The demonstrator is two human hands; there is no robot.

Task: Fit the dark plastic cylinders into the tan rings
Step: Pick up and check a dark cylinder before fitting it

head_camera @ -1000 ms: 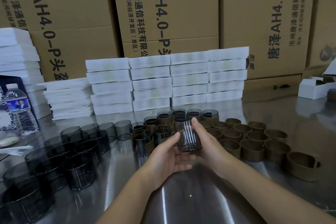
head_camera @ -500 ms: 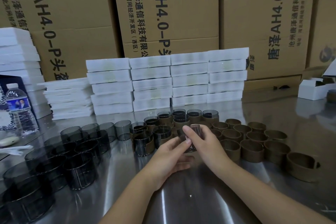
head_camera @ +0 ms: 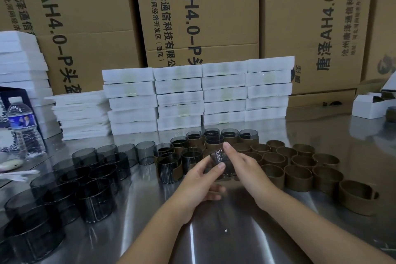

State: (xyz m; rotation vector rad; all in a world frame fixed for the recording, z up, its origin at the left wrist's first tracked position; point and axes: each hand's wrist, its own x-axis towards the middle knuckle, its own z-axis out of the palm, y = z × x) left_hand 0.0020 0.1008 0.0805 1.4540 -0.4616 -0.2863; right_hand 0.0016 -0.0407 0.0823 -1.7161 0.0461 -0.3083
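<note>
Head view: seating a dark plastic cylinder (head_camera: 221, 162)

At frame centre, the left hand (head_camera: 200, 184) curls its fingers round the cylinder; the right hand (head_camera: 244, 167) grips its far rim. Empty tan rings (head_camera: 297, 178) stand just right on the tabletop (head_camera: 214, 242). Best entered square and pressed evenly; any ring beneath is hidden.

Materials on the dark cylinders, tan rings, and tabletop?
Dark cylinders: smoky see-through plastic, glossy; neighbours show through the walls. Tan rings: matte, dull, no glare; cardboard or leather-like, cannot tell which. Tabletop: likely brushed steel; grey sheen, blurred reflection of the white boxes.
</note>
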